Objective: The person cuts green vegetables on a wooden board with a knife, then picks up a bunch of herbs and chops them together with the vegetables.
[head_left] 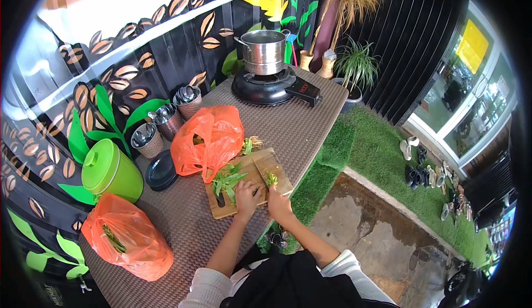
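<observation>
On a wooden cutting board (252,169), my left hand (247,198) is closed over the stems of long leafy greens (227,180). My right hand (279,204) grips a knife (261,169), its blade pointing away from me across the board. Small chopped green pieces (271,178) lie beside the blade on its right. Fingers hide the knife's handle and part of the stems. Just beyond the board, a bunch of greens with pale root ends (252,144) sticks out near an orange plastic bag (209,139).
A steel pot (264,52) stands on a black portable stove (263,86) at the table's far end. Along the wall are cutlery holders (166,120), dark stacked plates (161,170) and a green lidded container (111,172). Another filled orange bag (127,238) sits at left.
</observation>
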### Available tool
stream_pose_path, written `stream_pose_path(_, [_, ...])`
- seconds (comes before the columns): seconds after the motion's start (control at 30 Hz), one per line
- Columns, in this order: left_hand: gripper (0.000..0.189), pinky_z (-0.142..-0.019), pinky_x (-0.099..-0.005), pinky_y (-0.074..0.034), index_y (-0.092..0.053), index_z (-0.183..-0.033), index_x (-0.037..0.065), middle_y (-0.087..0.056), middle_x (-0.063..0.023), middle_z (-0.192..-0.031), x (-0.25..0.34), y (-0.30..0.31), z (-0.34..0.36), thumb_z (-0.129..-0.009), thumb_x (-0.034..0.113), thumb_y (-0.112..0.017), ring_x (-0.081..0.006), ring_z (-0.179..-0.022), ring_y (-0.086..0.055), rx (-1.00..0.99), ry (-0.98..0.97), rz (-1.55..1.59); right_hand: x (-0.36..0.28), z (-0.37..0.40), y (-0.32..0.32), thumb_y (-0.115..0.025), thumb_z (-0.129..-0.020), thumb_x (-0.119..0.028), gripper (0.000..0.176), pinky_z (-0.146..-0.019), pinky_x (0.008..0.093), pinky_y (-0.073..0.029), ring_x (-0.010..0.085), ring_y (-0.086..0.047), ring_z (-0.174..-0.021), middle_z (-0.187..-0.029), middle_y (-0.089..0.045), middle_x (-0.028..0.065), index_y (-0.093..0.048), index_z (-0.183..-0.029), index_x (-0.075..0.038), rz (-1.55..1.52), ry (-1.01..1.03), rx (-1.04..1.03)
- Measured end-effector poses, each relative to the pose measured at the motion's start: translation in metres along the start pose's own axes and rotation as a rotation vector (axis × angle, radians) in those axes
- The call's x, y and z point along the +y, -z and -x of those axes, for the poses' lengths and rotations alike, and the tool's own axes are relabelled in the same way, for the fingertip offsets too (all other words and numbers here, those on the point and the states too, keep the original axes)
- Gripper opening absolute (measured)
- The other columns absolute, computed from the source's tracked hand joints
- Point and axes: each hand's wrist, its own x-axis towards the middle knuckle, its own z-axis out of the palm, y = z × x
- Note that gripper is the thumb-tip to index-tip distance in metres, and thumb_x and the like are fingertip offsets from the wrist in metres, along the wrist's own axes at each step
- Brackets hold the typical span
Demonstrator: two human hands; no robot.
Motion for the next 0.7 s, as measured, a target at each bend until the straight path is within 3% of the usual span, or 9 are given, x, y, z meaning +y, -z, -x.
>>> stream_pose_path(0.2, [0.012,-0.076,-0.0367,-0.046,-0.072,-0.084,0.006,-0.065,-0.0064,-0.083,0.002,0.0,0.001,-0.075,0.013,-0.07,-0.0262,-0.085,-0.055,-0.017,0.036,-0.032,0.0,-0.002,0.02,-0.046,-0.09,-0.013,0.02,-0.066,0.0513,-0.052,0.0448,-0.064,-0.078,-0.079,-0.063,0.0268,-0.04,-0.104,0.0,-0.048,0.073,-0.065])
stream_pose_path(0.3, [0.012,-0.077,-0.0367,-0.046,-0.072,-0.084,0.007,-0.065,-0.0055,-0.083,0.001,-0.001,0.002,-0.076,0.015,-0.069,-0.0256,-0.085,-0.055,0.004,0.041,-0.029,-0.007,0.008,0.009,-0.046,-0.091,-0.014,0.021,-0.065,0.051,-0.052,0.0443,-0.064,-0.077,-0.08,-0.063,0.0265,-0.039,-0.104,0.001,0.011,-0.026,-0.085])
stream_pose_path(0.47, [0.011,-0.077,-0.0363,-0.046,-0.072,-0.084,0.007,-0.065,-0.0045,-0.083,0.005,0.003,0.002,-0.076,0.015,-0.07,-0.0252,-0.085,-0.055,0.0,0.019,-0.055,0.002,-0.012,0.004,-0.046,-0.09,-0.013,0.022,-0.065,0.0497,-0.053,0.0432,-0.065,-0.077,-0.081,-0.063,0.0272,-0.039,-0.105,0.001,0.043,0.104,-0.033])
stream_pose_path(0.6, [0.011,-0.077,-0.0359,-0.046,-0.072,-0.084,0.007,-0.065,-0.004,-0.083,0.007,0.004,0.001,-0.075,0.014,-0.07,-0.0249,-0.085,-0.055,0.007,0.03,-0.064,0.001,-0.004,0.013,-0.047,-0.09,-0.012,0.022,-0.064,0.0482,-0.054,0.0431,-0.065,-0.076,-0.081,-0.063,0.0272,-0.039,-0.106,0.001,-0.01,0.095,-0.086])
stream_pose_path(0.7, [0.012,-0.079,-0.0369,-0.045,-0.072,-0.083,0.008,-0.065,-0.0028,-0.082,0.006,0.003,0.001,-0.075,0.017,-0.069,-0.0239,-0.085,-0.055,-0.001,0.038,-0.041,-0.006,0.013,-0.003,-0.046,-0.091,-0.015,0.023,-0.068,0.0508,-0.053,0.0445,-0.064,-0.079,-0.081,-0.063,0.0282,-0.039,-0.107,0.001,0.03,-0.011,0.006])
